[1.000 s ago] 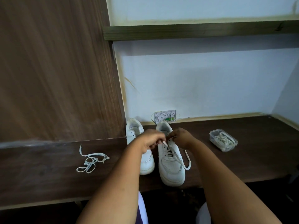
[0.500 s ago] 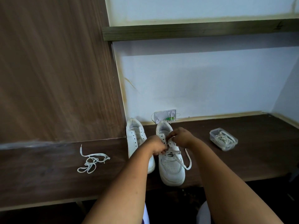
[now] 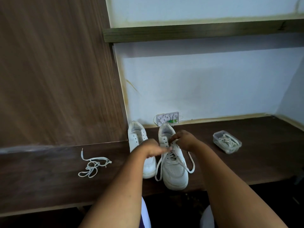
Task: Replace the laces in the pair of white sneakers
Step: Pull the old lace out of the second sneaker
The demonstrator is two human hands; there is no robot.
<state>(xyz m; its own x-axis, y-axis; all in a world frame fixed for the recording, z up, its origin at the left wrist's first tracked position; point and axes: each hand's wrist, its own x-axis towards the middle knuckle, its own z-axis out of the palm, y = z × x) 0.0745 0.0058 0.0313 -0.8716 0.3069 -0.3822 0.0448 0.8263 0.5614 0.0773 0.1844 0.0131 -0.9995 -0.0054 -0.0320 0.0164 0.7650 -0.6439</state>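
Two white sneakers stand side by side on the dark wooden desk, toes toward me. The left sneaker has bare eyelets. The right sneaker carries a white lace whose two ends hang loose down both sides. My right hand pinches the lace at the upper eyelets. My left hand lies over the gap between the shoes, its blurred fingers reaching to the right shoe's eyelets; whether they hold the lace is unclear.
A loose white lace lies tangled on the desk at left. A clear plastic box with more laces sits at right. A small white device leans on the wall behind the shoes. A shelf runs above.
My left hand has dropped lower and moved toward the right shoe's middle eyelets. A lace end now hangs loose down the left side of the right sneaker.
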